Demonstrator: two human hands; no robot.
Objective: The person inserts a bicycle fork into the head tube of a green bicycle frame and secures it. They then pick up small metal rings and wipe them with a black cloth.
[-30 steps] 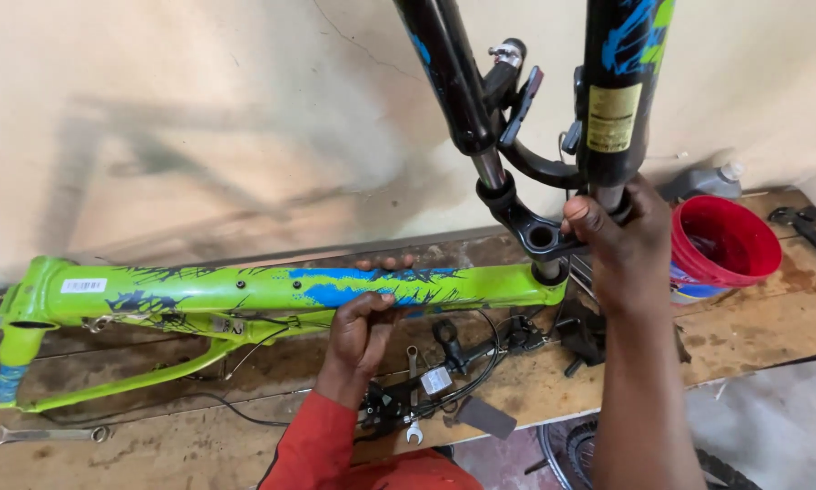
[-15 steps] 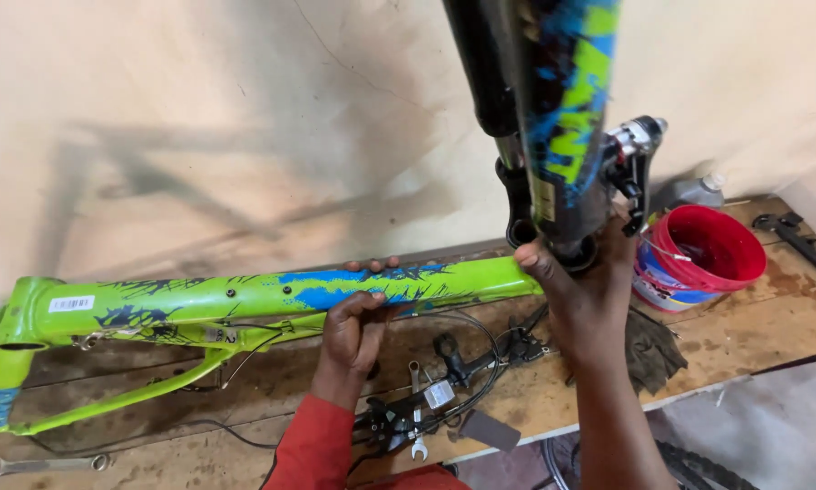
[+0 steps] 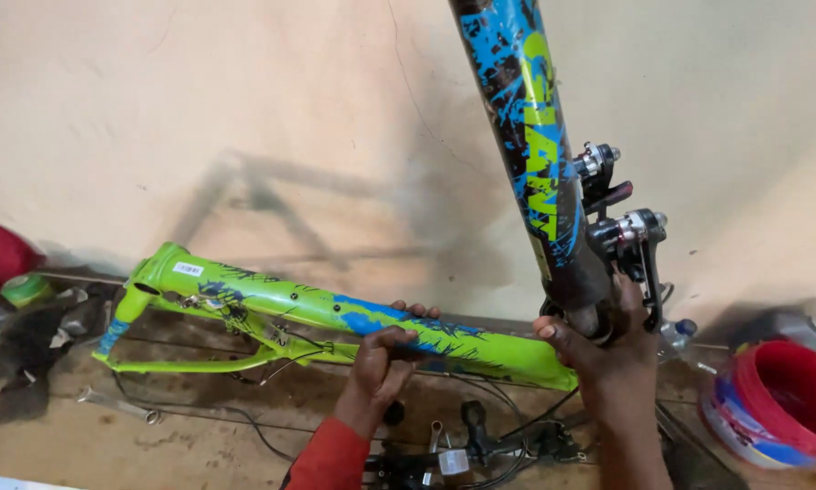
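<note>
Since the earlier frame the fork leg [image 3: 528, 154] has swung so its blue and lime face shows full-on, rising toward 12 o'clock, and the brake arms now sit at its 3 o'clock side; the view has also drifted left, bringing a red shape at the far left edge into sight.

The lime-green bicycle frame [image 3: 272, 304] lies across the wooden workbench [image 3: 108, 445], its long tube running from 9 o'clock to the centre. The left hand [image 3: 383, 363] is wrapped around that tube from below, fingers curled over the top, clamped on it. The right hand [image 3: 608, 363] is closed around the lower end of the fork leg, where it meets the frame's near end.

1 small white rectangular sticker [image 3: 187, 269] sits on the frame's far-left tube. A small white tag [image 3: 452, 461] lies among the cables at 6 o'clock.

At 4 o'clock stands a red bucket [image 3: 776, 408] with a blue and white band; its inside is blurred. Behind it is a clear bottle with a blue cap [image 3: 680, 334].

Black brake levers and cables [image 3: 481, 440] lie tangled under the frame. A dark rag [image 3: 27, 349] and a green roll [image 3: 25, 289] lie at 9 o'clock, beside the red shape [image 3: 0, 252]. A spanner [image 3: 117, 406] lies at 8 o'clock.
</note>
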